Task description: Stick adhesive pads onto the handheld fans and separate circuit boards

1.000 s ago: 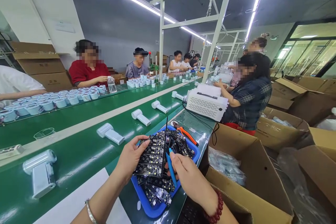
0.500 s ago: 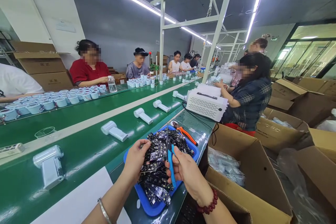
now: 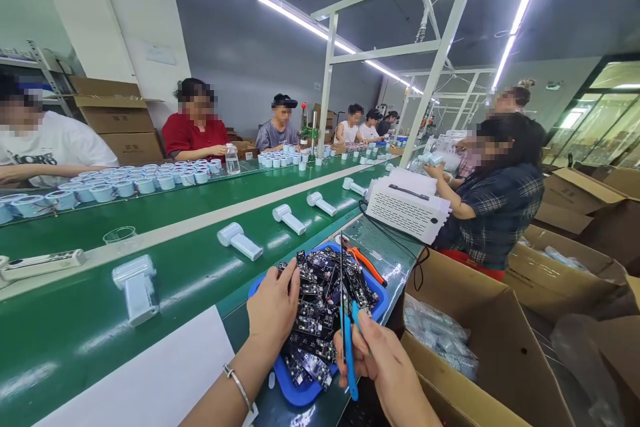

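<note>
A blue tray heaped with black circuit boards lies in front of me. My left hand reaches over its left side, fingers stretched onto the boards; I see no board lifted in them. In my right hand, at the tray's near right edge, are blue-handled pliers with a long, narrow metal tip pointing up and away. Both handles show, a little apart. Orange-handled pliers rest at the tray's far right edge.
White handheld device housings lie spaced along the green conveyor. White paper sits at my left. A white machine with black cables stands beyond the tray. Open cartons flank my right. Several co-workers sit or stand along the line.
The view has swung left, so the scene sits further right. My left hand's fingers have straightened from a pinch onto the boards. My right hand has drawn lower with the blue-handled pliers.
</note>
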`<state>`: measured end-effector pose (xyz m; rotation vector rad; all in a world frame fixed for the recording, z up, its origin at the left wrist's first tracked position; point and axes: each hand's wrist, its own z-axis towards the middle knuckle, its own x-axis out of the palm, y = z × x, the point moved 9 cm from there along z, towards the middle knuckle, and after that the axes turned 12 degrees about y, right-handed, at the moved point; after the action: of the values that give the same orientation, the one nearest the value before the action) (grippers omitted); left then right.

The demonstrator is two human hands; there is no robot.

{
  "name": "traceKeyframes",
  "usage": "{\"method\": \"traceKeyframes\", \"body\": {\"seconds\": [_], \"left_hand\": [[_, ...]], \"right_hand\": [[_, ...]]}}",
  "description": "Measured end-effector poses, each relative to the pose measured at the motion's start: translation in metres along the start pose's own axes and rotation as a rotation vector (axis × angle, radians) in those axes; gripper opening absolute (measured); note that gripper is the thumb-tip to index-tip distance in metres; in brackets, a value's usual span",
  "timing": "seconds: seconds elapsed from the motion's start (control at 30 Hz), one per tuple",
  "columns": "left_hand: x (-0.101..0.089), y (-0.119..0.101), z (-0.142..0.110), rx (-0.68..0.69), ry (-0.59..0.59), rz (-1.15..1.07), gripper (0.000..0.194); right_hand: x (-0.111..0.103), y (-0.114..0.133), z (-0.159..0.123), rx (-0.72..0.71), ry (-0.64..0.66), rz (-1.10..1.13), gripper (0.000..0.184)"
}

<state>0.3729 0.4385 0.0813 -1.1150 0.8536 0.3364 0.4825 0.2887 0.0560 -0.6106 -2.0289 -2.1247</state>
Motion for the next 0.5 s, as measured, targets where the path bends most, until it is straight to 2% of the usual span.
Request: {"method": "traceKeyframes", "body": {"seconds": [0.13,0.23,0.37,0.5], "left_hand": [[-0.003,0.007,-0.006,0.041,-0.075,0.009,0.04],[-0.005,0.014,-0.008,0.1,-0.138,-0.067,0.039],[0.0,0.027,-0.008,0.128,-0.184,-0.26,0.04],[0.001,0.045,-0.003,0.063,-0.259,-0.513,0.043]], "right_hand": [[0.012,-0.005,-0.004,0.008,0.014,-0.045,0.06],[0.018,-0.01,-0.005,0.002,0.03,-0.083,0.062],[0.014,-0.024,-0.007,-0.008,-0.03,-0.142,0.059],[0.013,-0.039,-0.011,-0.002,-0.093,-0.156,0.057]]}}
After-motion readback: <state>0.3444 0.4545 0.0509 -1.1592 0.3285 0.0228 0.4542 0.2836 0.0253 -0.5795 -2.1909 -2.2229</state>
